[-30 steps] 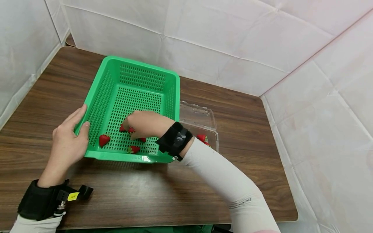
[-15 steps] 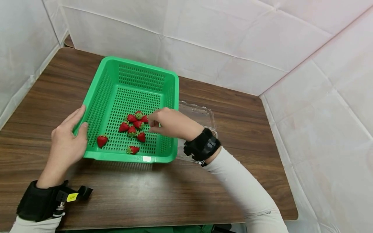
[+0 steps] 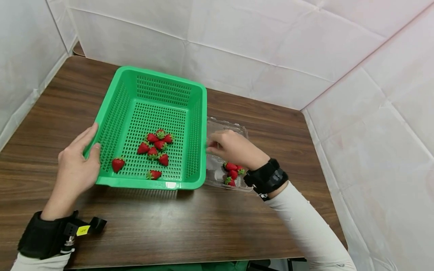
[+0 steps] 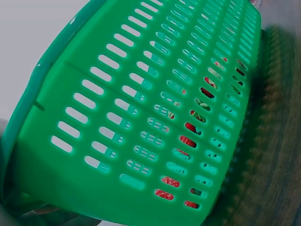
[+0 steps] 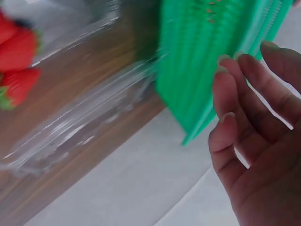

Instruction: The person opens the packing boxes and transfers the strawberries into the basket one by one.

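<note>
A green perforated basket (image 3: 149,184) stands on the table, several strawberries (image 3: 160,145) on its floor. At its left rim my left hand (image 3: 76,163) grips the edge, thumb on the rim and fingers along the outside. Its slotted wall (image 4: 80,155) fills the left wrist view, with red showing through the holes. My right hand (image 3: 234,148) is above the clear plastic box (image 3: 214,171), just past the basket's right rim. The right wrist view shows these fingers (image 5: 225,134) loosely bent, holding nothing. More strawberries (image 3: 233,174) lie in the box, below the hand.
The box's clear lid (image 3: 242,131) lies folded back behind it, partly covered by my right hand. Brown wood-grain table (image 3: 162,233) extends in front of the basket. White sheeted walls (image 3: 237,56) rise at the back and sides.
My right hand has come up out of the basket and moved right, over its rim to the plastic box. The strawberries it covered now show. My left hand keeps its grip.
</note>
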The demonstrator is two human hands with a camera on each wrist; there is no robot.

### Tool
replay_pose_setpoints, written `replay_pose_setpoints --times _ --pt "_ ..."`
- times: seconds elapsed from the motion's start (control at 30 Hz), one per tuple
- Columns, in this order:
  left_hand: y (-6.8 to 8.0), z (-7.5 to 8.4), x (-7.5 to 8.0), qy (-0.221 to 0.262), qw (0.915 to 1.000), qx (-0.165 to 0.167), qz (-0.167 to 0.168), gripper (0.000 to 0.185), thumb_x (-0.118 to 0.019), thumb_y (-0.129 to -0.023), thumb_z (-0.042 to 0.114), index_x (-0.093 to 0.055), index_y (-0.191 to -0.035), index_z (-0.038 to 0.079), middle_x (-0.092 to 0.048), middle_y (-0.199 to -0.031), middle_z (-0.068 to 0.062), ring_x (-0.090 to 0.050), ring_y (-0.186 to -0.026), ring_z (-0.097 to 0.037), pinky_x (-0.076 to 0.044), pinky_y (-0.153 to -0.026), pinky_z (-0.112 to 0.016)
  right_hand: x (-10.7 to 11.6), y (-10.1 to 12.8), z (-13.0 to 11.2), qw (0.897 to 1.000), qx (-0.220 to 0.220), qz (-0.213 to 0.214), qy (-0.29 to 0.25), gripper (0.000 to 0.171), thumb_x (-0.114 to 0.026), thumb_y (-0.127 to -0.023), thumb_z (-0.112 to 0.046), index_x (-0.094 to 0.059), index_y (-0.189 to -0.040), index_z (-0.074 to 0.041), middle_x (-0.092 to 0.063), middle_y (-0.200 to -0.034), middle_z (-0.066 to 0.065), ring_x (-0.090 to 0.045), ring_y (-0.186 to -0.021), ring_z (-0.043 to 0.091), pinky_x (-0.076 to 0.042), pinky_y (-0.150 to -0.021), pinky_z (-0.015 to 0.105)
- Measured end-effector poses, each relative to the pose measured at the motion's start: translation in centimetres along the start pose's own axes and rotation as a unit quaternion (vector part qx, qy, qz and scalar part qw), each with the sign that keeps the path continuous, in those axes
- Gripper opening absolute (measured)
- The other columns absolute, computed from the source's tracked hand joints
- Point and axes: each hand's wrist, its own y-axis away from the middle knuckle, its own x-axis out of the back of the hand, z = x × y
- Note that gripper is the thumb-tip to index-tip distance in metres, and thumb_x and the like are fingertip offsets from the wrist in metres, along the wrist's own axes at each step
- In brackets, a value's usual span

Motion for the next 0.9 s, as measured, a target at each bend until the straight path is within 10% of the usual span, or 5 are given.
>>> replay_pose_setpoints --times 0.47,0.9 --pt "-0.1 -0.1 0.0 -0.002 1.0000 0.007 -0.001 0.048 -0.035 -0.105 0.021 -0.027 -0.152 0.025 -0.028 -0.158 -0.012 -0.025 -0.144 -0.042 -0.022 -0.111 -0.066 -2.2 3.3 4.6 0.990 -0.078 -0.082 0.083 0.022 -0.068 -0.092 -0.017 -0.071 -0.111 -0.007 -0.072 -0.100 0.008 -0.067 -0.077 0.013 -0.055 -0.067 0.028" --pt "-0.2 -0.1 0.0 0.001 1.0000 0.008 -0.001 0.048 -0.035 -0.104 0.021 -0.028 -0.152 0.026 -0.029 -0.158 -0.012 -0.025 -0.144 -0.041 -0.022 -0.111 -0.066 -4.6 2.3 5.4 0.980 -0.079 -0.108 0.150 0.010 -0.070 -0.090 -0.018 -0.069 -0.094 -0.009 -0.062 -0.075 0.000 -0.054 -0.063 0.010 -0.045 -0.057 0.025"
